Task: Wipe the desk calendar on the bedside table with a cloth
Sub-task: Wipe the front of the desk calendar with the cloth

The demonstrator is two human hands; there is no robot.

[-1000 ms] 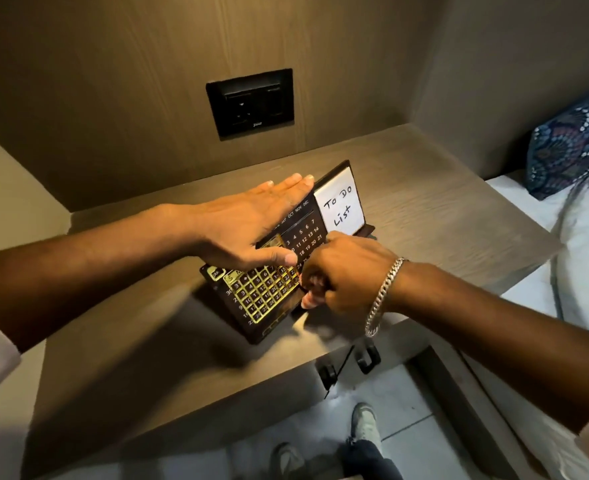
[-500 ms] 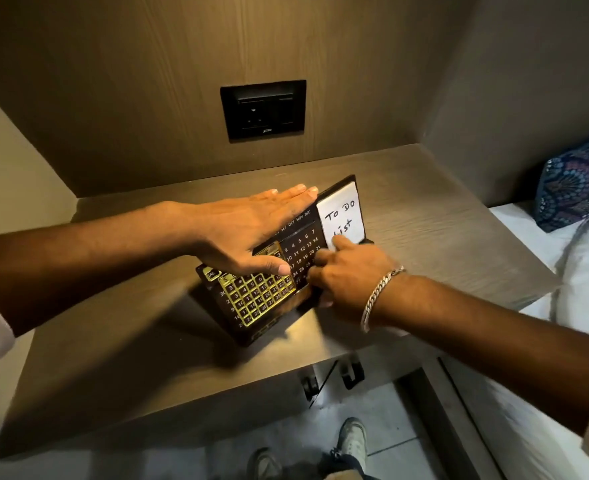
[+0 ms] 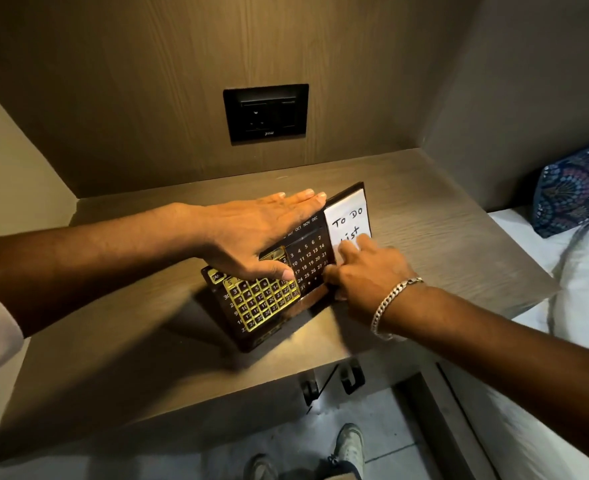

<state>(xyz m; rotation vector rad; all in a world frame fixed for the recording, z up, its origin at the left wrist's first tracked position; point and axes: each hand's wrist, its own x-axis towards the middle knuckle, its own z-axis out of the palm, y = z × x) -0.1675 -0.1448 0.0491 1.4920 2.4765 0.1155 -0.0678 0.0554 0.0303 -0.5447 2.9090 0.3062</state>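
Observation:
The desk calendar (image 3: pixel 272 303) is a dark slanted board with a gold-framed number grid and a white "To Do List" note (image 3: pixel 348 216) at its right end. It stands on the wooden bedside table (image 3: pixel 442 237). My left hand (image 3: pixel 251 233) lies flat over its top edge, thumb pressed on the front face. My right hand (image 3: pixel 365 275), wearing a chain bracelet, presses curled fingers against the lower part of the note and the number field. Only a small pale edge of the cloth (image 3: pixel 337 296) shows under that hand.
A black wall socket (image 3: pixel 266 113) sits in the wood panel behind the table. To the right is a bed with white sheets (image 3: pixel 580 271) and a patterned pillow (image 3: pixel 577 188). Two dark hooks (image 3: pixel 352 379) hang under the table's front edge; shoes (image 3: pixel 350 445) stand below.
My right hand has slid up and right across the calendar face, from the lower middle onto the bottom of the white note. My left hand has stayed on top.

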